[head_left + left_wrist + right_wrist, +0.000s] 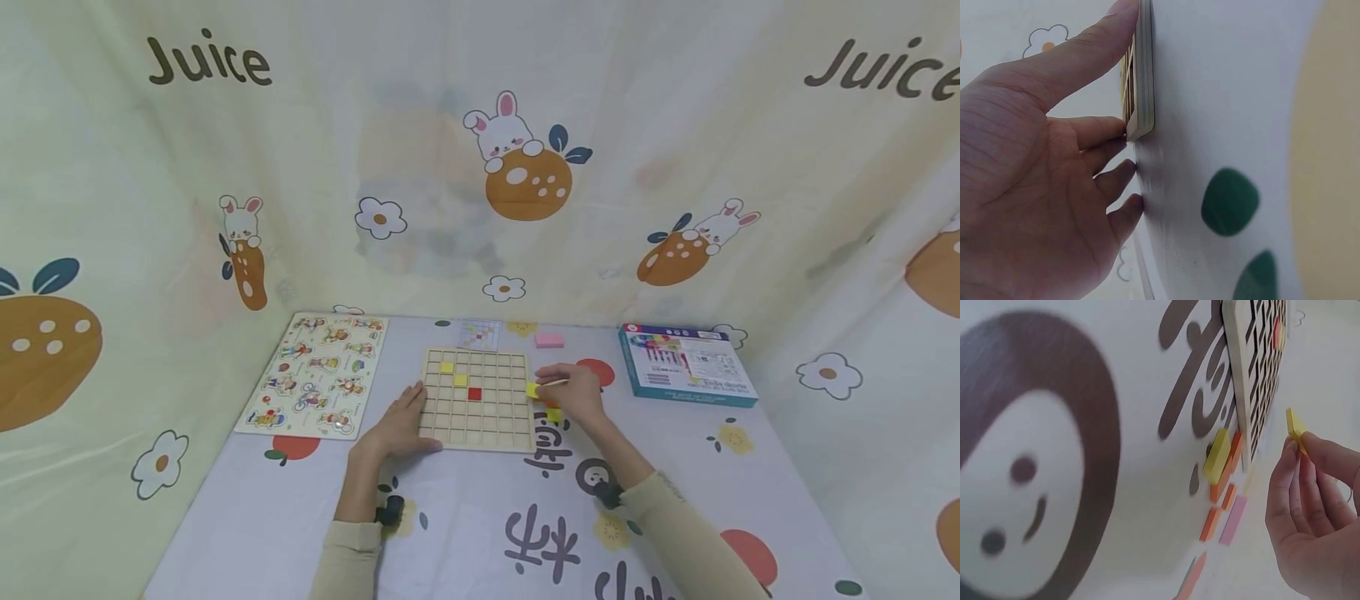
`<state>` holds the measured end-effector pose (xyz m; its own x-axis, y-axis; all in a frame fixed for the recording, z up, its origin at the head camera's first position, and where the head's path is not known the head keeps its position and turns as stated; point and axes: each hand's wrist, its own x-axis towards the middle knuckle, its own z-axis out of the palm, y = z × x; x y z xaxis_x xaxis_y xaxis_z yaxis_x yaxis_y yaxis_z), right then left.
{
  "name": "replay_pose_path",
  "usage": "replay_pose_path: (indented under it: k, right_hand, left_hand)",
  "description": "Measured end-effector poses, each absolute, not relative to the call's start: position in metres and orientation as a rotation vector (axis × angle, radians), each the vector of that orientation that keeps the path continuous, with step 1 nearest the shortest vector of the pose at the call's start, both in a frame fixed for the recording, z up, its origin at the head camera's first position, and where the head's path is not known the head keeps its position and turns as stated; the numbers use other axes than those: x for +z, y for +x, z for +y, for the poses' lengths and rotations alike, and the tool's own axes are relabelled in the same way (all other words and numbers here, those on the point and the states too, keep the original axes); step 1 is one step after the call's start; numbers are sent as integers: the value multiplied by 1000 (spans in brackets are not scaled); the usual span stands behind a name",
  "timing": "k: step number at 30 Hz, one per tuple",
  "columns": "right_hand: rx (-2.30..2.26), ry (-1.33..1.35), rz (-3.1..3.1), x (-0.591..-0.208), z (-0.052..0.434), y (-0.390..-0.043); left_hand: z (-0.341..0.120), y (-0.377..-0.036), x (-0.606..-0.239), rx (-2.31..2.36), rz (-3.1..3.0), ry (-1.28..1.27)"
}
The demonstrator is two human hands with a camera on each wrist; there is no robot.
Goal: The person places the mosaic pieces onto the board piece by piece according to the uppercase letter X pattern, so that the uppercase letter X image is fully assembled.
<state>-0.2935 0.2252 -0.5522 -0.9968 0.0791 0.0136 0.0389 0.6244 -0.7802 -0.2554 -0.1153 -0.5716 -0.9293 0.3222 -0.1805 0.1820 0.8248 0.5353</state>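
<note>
A wooden grid board (450,417) lies on the table with two yellow tiles (447,367) and a red tile (475,393) set in a diagonal line. My left hand (397,425) rests at its front left corner, thumb along the front edge and fingers at the left side. Just past the right edge, my right hand (573,393) pinches a yellow square tile (1295,428) between thumb and fingertips, raised off the table. Below that hand lie another yellow tile (1217,456) and several orange tiles (1211,525), partly hidden in the head view.
Behind the board lie a small pattern card (480,335) and a pink block (549,340). To the left is a picture puzzle board (318,375) with cartoon figures. A flat teal-edged box (686,362) sits at the back right. A printed curtain (420,150) hangs around the table.
</note>
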Motion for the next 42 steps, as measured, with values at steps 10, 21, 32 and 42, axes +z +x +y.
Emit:
replay_pose_path:
  k: [10,21,32,42]
  right_hand:
    - [1372,3,-2786,-551,195,-291]
    - [1425,84,-2806,-560,171,-292]
    - [1392,83,-2842,-571,155,-295]
    - [1282,79,-2866,-571,147,-293]
  left_hand:
    - [-116,-256,-572,774,2739,394]
    - [-116,-254,-569,799,2745,383]
    - [-118,-254,-566,788,2742,412]
    - [-118,-257,-572,754,2751,426]
